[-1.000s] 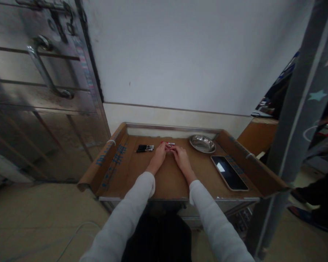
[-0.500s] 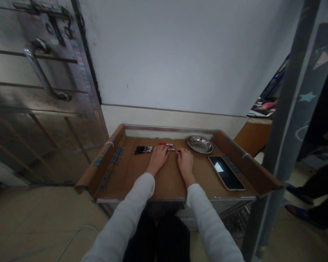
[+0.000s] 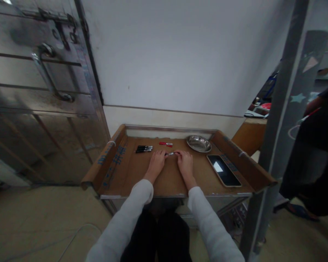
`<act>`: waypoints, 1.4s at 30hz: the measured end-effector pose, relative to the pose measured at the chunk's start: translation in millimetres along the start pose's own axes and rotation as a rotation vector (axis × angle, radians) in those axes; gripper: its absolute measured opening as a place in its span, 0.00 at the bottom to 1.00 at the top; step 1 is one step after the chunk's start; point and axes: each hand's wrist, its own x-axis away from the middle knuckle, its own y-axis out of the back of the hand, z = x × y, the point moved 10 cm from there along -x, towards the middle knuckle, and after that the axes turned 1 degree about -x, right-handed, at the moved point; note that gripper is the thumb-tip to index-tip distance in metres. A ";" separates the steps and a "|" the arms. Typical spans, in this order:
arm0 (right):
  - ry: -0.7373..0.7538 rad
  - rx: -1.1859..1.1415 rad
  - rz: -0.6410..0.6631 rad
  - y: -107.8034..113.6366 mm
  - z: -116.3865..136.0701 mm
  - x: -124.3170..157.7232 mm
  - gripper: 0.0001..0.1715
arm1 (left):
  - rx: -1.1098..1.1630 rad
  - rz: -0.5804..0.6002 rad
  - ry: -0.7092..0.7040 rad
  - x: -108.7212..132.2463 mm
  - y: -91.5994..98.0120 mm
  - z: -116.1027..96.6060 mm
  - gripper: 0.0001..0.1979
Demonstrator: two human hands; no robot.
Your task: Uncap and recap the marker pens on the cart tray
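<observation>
Between my two hands a black-and-white marker pen [image 3: 171, 154] lies crosswise, one end in each hand. My left hand [image 3: 156, 162] pinches its left end, and my right hand [image 3: 185, 162] grips the right end. Just beyond, red markers [image 3: 166, 144] rest on the brown cardboard sheet [image 3: 169, 182]. Left of my left hand, several black markers [image 3: 144, 149] lie side by side in a small group. To the right of my right hand stands a round metal dish [image 3: 199, 143].
A phone [image 3: 224, 170] lies face up at the table's right, near the folded-up cardboard side [image 3: 248, 167]. A wall [image 3: 169, 65] rises behind, a metal door [image 3: 43, 127] stands at left, and a grey post [image 3: 278, 120] at right. A person in dark clothes [image 3: 314, 156] is beyond the post.
Both hands have come slightly nearer to me, and the pen between them shows more clearly. The red markers are now uncovered by my left hand. The person beyond the post has moved.
</observation>
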 end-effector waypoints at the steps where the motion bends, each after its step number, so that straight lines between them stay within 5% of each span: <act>1: -0.011 -0.015 -0.018 3.2 -0.5 1.3 0.16 | 0.004 -0.021 0.008 0.7 2.7 1.3 0.08; 12: 0.104 -0.240 -0.035 5.3 17.9 11.1 0.18 | 0.113 -0.100 -0.063 6.4 13.3 -5.4 0.09; 17: 0.320 -0.398 0.144 -6.2 52.9 24.5 0.41 | 0.134 -0.162 -0.025 11.3 25.2 1.8 0.10; 20: 0.360 -0.366 0.189 -10.6 59.7 26.4 0.45 | 0.042 -0.170 0.068 16.7 34.6 16.9 0.09; 24: 0.276 -0.237 0.127 -16.3 43.1 16.1 0.38 | -0.126 -0.243 0.347 32.2 47.2 53.7 0.10; 32: 0.081 0.155 0.076 -27.5 11.1 -7.4 0.23 | -0.053 -0.409 0.477 33.3 39.9 83.9 0.17; 38: 0.105 0.229 0.080 -31.8 15.5 -24.2 0.20 | -0.075 -0.364 0.492 23.0 35.2 81.3 0.16; 42: 0.103 0.262 0.093 -37.8 13.4 -30.2 0.17 | -0.198 -0.256 0.376 14.7 25.9 56.8 0.14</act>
